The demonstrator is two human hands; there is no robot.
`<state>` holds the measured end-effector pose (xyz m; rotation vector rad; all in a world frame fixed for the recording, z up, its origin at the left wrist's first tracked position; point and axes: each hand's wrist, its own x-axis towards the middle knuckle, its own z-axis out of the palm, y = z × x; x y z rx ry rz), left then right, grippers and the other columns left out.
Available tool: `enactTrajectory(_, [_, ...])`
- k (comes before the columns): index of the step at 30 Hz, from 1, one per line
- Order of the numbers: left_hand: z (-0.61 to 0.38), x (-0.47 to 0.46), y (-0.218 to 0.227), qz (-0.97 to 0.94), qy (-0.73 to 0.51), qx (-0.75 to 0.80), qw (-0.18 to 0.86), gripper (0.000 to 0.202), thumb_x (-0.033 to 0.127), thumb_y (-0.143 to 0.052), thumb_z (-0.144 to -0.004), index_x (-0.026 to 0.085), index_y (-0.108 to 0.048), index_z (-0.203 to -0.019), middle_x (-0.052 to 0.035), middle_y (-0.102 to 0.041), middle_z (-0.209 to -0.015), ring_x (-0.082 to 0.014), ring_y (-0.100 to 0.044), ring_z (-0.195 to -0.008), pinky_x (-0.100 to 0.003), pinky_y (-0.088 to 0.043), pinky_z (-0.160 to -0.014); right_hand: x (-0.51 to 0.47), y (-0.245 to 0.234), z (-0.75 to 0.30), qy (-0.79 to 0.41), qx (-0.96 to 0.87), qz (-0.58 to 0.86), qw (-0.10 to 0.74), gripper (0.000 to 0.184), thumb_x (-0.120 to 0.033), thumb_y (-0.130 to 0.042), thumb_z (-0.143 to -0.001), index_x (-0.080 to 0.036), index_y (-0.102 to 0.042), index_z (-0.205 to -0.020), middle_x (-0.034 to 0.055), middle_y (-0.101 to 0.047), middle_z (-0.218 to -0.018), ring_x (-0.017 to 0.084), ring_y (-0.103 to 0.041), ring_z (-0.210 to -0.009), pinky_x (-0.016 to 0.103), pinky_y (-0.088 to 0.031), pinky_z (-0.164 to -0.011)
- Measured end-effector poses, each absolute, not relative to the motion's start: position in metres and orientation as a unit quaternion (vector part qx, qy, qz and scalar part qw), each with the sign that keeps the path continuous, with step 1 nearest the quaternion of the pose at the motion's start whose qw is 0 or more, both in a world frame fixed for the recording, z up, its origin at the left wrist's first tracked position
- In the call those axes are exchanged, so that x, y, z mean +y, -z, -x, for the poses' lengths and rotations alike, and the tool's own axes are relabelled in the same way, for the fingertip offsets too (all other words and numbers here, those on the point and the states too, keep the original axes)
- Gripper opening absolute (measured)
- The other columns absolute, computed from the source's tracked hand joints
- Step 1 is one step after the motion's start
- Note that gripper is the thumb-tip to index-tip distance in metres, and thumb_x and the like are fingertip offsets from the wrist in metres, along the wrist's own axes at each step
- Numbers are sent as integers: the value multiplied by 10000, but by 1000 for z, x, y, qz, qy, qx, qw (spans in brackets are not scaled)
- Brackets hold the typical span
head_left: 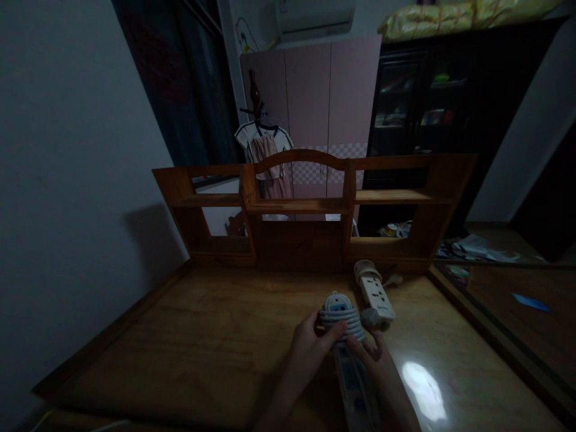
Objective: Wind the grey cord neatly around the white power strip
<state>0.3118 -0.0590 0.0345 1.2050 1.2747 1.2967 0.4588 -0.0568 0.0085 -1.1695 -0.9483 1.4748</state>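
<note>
A long power strip [353,381] lies on the wooden desk [202,348], its far end wound round with coils of white cable [341,316]. My left hand [310,348] grips the coiled end from the left, thumb pressed on the wraps. From the right, my right hand [378,360] pinches the cable at the coil's near edge. A second, shorter white power strip [374,292] lies just beyond the coil to the right, with its plug [392,280] beside it.
A wooden shelf unit [306,207] stands along the desk's back edge. A grey wall runs on the left. Behind are a pink wardrobe [333,102], clothes on a hanger [265,150] and a dark cabinet [423,120]. A lamp glare [423,390] shines on the desk.
</note>
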Motion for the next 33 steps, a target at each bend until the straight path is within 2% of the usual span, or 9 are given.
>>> enactTrajectory(2, [-311,-59,-33,-473,-535,508,482,423,454,-723,-755,134,-682,-1029,-146,-711,-1048,-297,-664,-957,-350,-516,-816,-56,-4,-461,-647,-386,445,485,722,-535,-792,-616,-185,-558,-1202,70,-718,-950,274,-694,-848,341,-542,-726])
enactTrajectory(5, [-308,-59,-30,-444,-554,480,515,454,445,-737,-746,113,-671,-1048,-158,-705,-1069,-297,-661,-969,-344,-526,-797,-58,1,-464,-694,-344,422,471,576,-580,-721,-707,-150,-641,-1083,83,-715,-905,252,-688,-795,307,-533,-670])
enactTrajectory(8, [-307,-59,-26,-425,-572,461,529,466,440,-741,-749,100,-667,-1058,-160,-701,-1084,-288,-658,-981,-341,-526,-819,-61,-1,-464,-721,-303,409,470,535,-614,-656,-762,-137,-677,-1004,68,-697,-788,200,-649,-633,263,-499,-554])
enactTrajectory(11, [-307,-60,-23,-417,-591,447,527,458,417,-732,-769,95,-656,-1085,-155,-693,-1110,-278,-650,-1008,-352,-509,-884,-64,-5,-462,-716,-288,418,478,505,-576,-697,-750,-133,-675,-992,49,-675,-712,164,-605,-545,236,-475,-507])
enactTrajectory(15, [-307,-64,-21,-413,-597,428,538,430,392,-697,-809,98,-632,-1117,-154,-679,-1135,-278,-643,-1019,-346,-531,-835,-68,-7,-460,-703,-283,422,498,529,-572,-695,-755,-150,-635,-1069,78,-703,-840,211,-652,-653,290,-527,-601])
enactTrajectory(21, [-309,-72,-28,-422,-600,403,547,396,357,-675,-834,97,-618,-1127,-153,-669,-1151,-282,-637,-1041,-363,-529,-868,-64,1,-457,-690,-297,411,516,498,-611,-618,-797,-171,-638,-1029,64,-698,-839,234,-661,-703,306,-527,-606])
enactTrajectory(26, [-311,-67,-29,-413,-594,408,557,430,368,-693,-815,99,-614,-1141,-158,-665,-1164,-294,-639,-1041,-372,-537,-851,-60,-1,-463,-592,-368,492,522,521,-608,-714,-691,-181,-697,-989,69,-717,-846,252,-671,-715,287,-518,-564])
enactTrajectory(33, [-301,-52,-5,-376,-631,468,491,437,453,-662,-817,117,-650,-1097,-138,-685,-1131,-294,-625,-1076,-373,-493,-915,-62,1,-455,-567,-452,472,502,504,-536,-716,-726,-145,-691,-1042,96,-717,-1020,312,-658,-976,338,-535,-799])
